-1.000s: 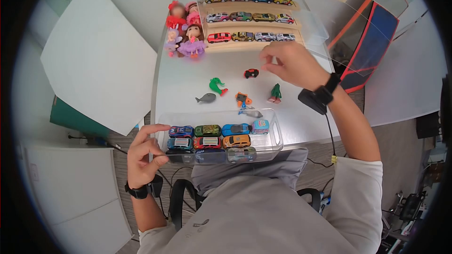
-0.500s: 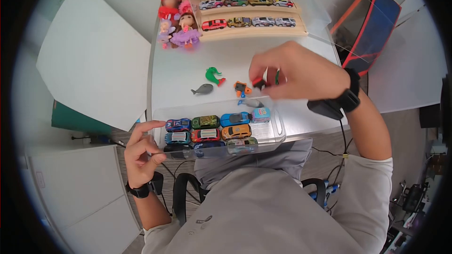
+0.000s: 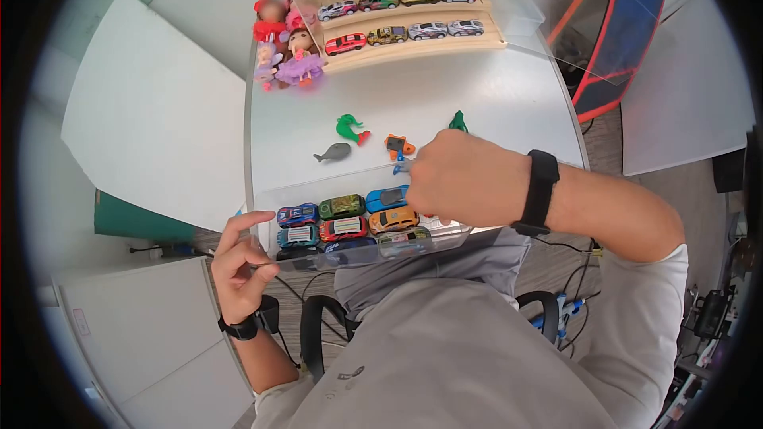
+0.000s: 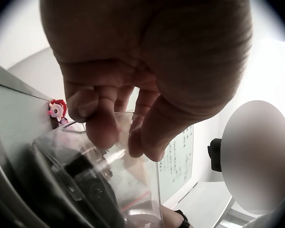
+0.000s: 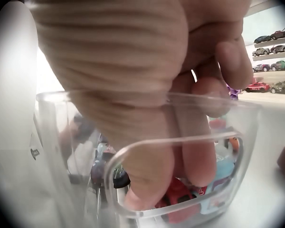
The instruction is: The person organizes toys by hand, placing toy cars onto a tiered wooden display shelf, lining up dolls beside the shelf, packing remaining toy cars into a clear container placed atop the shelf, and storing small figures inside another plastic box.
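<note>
In the head view, my left hand [image 3: 241,270] pinches the left end of a clear plastic box [image 3: 449,245] between thumb and fingers. Rows of toy cars lie in it, among them a blue car [image 3: 387,199], an orange car [image 3: 393,219] and a red car with a white striped roof [image 3: 343,229]. My right hand [image 3: 473,179] reaches down into the box's right end. There, in the right wrist view, a small red toy car [image 5: 178,194] sits low between thumb and fingers, seen through the clear wall; my hand hides it from above.
Beyond the box lie a grey whale [image 3: 332,152], a green-tailed toy [image 3: 348,129], an orange turtle-like toy [image 3: 399,145] and a green figure [image 3: 458,121]. A tiered wooden rack [image 3: 413,52] of toy cars stands at the back, with dolls [image 3: 300,52] to its left.
My right hand picked the red toy car off the table and carried it toward me into the box's right end. The left hand keeps its hold on the box.
</note>
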### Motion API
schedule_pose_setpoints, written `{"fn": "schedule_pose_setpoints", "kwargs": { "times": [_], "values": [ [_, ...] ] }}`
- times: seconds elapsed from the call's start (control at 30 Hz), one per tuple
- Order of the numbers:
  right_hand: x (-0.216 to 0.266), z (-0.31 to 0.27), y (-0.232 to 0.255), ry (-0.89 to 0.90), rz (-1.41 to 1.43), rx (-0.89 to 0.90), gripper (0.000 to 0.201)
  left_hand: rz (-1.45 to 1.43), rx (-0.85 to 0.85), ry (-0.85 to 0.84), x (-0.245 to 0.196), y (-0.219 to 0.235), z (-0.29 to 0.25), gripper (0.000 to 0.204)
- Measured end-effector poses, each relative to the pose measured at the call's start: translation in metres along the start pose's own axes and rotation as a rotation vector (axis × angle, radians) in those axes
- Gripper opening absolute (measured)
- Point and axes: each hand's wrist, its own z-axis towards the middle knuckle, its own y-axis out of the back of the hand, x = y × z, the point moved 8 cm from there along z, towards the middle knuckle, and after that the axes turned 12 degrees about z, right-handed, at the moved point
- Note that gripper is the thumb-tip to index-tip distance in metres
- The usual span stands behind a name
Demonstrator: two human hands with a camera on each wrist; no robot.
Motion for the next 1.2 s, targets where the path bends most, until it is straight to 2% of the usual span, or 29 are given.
{"fn": "schedule_pose_setpoints", "kwargs": {
  "times": [0.17, 0.23, 0.27, 0.33, 0.37, 0.43, 0.47, 0.5, 0.53, 0.57, 0.6, 0.67, 0.7, 0.77, 0.87, 0.9, 0.93, 1.03, 1.2],
  "values": [
    [-0.005, -0.001, 0.008, -0.028, 0.015, 0.028, 0.019, -0.020, 0.007, -0.001, 0.001, 0.000, 0.000, 0.026],
    [-0.016, -0.002, 0.015, -0.057, 0.191, 0.001, 0.020, -0.025, 0.006, -0.003, 0.002, 0.001, 0.000, 0.026],
    [-0.026, -0.004, 0.017, -0.050, 0.190, 0.004, 0.020, -0.032, 0.003, 0.000, 0.002, 0.000, 0.000, 0.025],
    [-0.068, -0.013, 0.044, -0.146, 0.435, -0.315, 0.022, -0.038, -0.011, 0.006, 0.004, 0.000, -0.003, 0.024],
    [-0.080, -0.016, 0.044, -0.139, 0.433, -0.313, 0.022, -0.041, 0.000, 0.009, 0.006, 0.001, -0.005, 0.024],
    [-0.124, -0.028, 0.033, -0.447, 0.477, -0.355, 0.024, -0.043, 0.006, 0.007, 0.009, 0.006, -0.009, 0.024],
    [-0.132, -0.028, 0.020, -0.439, 0.474, -0.357, 0.024, -0.042, 0.010, -0.019, 0.010, 0.008, -0.010, 0.025],
    [-0.125, -0.022, 0.008, -0.277, 0.472, -0.385, 0.033, -0.042, 0.014, -0.049, 0.010, 0.010, -0.013, 0.025],
    [-0.112, -0.018, 0.001, -0.117, 0.470, -0.410, 0.045, -0.039, 0.008, -0.053, 0.010, 0.016, -0.016, 0.025],
    [-0.101, -0.008, -0.011, -0.100, 0.542, -0.282, 0.070, -0.044, 0.015, -0.019, 0.011, 0.021, -0.021, 0.027],
    [-0.093, 0.002, -0.016, -0.091, 0.542, -0.285, 0.070, -0.046, 0.023, 0.018, 0.013, 0.025, -0.025, 0.028],
    [-0.072, 0.027, -0.024, -0.043, 0.362, -0.303, 0.081, -0.050, 0.022, 0.032, 0.010, 0.026, -0.028, 0.029],
    [-0.081, 0.041, -0.033, -0.027, 0.372, -0.319, 0.081, -0.051, 0.020, 0.056, 0.012, 0.018, -0.022, 0.029],
    [-0.067, 0.061, -0.034, 0.126, 0.198, -0.356, 0.083, -0.042, 0.013, 0.046, 0.012, 0.016, -0.021, 0.029],
    [-0.065, 0.078, -0.049, 0.141, 0.178, -0.334, 0.075, -0.026, -0.011, 0.018, 0.008, 0.014, -0.016, 0.030],
    [-0.066, 0.077, -0.051, 0.128, 0.186, -0.312, 0.056, 0.008, -0.019, 0.003, 0.006, 0.014, -0.016, 0.031],
    [-0.065, 0.073, -0.048, 0.118, 0.167, -0.313, 0.056, 0.036, -0.031, -0.012, 0.006, 0.017, -0.018, 0.031],
    [-0.077, 0.040, -0.043, 0.059, 0.163, -0.314, 0.033, 0.005, -0.066, -0.024, 0.008, 0.014, -0.015, 0.032],
    [-0.090, -0.022, -0.035, -0.118, 0.126, -0.388, 0.029, 0.015, -0.072, -0.009, 0.009, 0.011, -0.002, 0.034]
  ]
}}
